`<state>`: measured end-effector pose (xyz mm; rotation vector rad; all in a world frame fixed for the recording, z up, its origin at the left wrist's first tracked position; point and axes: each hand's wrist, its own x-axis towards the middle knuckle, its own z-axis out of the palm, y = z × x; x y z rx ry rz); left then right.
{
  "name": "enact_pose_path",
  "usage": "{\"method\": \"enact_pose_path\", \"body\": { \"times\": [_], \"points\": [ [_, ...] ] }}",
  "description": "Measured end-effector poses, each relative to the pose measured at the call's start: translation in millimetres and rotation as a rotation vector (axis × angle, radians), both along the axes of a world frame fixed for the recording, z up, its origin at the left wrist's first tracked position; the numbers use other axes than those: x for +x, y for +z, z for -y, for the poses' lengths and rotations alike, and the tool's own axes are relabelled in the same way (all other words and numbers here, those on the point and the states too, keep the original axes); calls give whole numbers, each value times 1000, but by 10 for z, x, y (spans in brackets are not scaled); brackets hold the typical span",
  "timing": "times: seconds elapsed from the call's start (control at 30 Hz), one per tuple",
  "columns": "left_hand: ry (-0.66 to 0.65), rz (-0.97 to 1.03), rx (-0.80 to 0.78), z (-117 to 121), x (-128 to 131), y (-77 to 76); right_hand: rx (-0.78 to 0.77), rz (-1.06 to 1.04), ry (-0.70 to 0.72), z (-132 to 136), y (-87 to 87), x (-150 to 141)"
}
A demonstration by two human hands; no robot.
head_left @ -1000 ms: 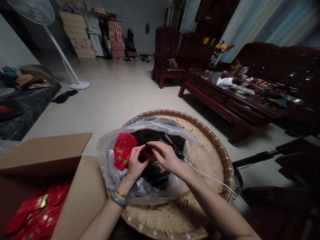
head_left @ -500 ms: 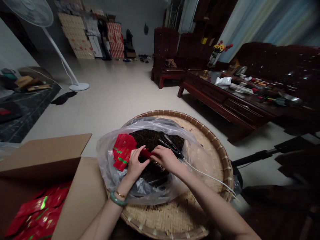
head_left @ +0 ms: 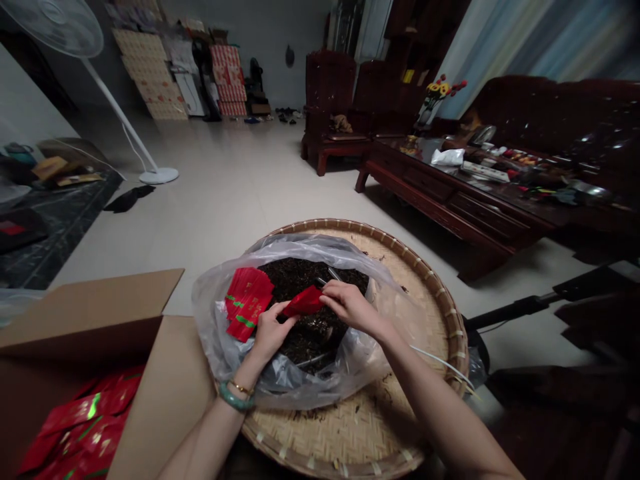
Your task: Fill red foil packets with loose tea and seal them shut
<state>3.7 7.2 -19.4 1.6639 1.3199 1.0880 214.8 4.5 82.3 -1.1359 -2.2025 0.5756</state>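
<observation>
A small red packet (head_left: 304,302) is stretched between my two hands over an open plastic bag (head_left: 215,347). My left hand (head_left: 273,331) pinches its left end. The fingers of my right hand (head_left: 349,304) are closed at its right end. Dark loose leaves, like tea (head_left: 290,272), fill the bag. A fanned stack of flat red packets (head_left: 247,300) with green marks lies at the bag's left. Behind my right hand show the tips of a black two-armed tool (head_left: 327,277); its body is hidden. A white cord (head_left: 440,362) runs out to the right.
The bag sits on a round woven bamboo tray (head_left: 425,280) with scattered leaf bits. At the left stands an open cardboard box (head_left: 175,387) holding many red packets (head_left: 95,420). A fan (head_left: 159,175), a dark wooden table (head_left: 440,193) and a black stand arm (head_left: 520,307) are beyond.
My hands have moved apart, mainly my right hand to the right and slightly up. More of the red packet shows between them, and my right hand covers most of the black tool.
</observation>
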Motion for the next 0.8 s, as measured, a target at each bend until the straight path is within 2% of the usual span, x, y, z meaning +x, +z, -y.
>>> {"method": "enact_pose_path", "body": {
  "times": [0.13,0.27,0.47,0.63,0.8],
  "points": [
    [-34,-43,51,21,5,55,74,17,45,95,37,-98],
    [-95,-29,96,52,9,100,150,183,143,222,150,-185],
    [-106,13,189,75,-7,142,233,442,39,398,293,-204],
    [-120,8,250,99,6,183,170,624,-20,455,254,-291],
    [-126,-8,253,104,9,188,240,580,-7,455,179,-351]
  ]
}}
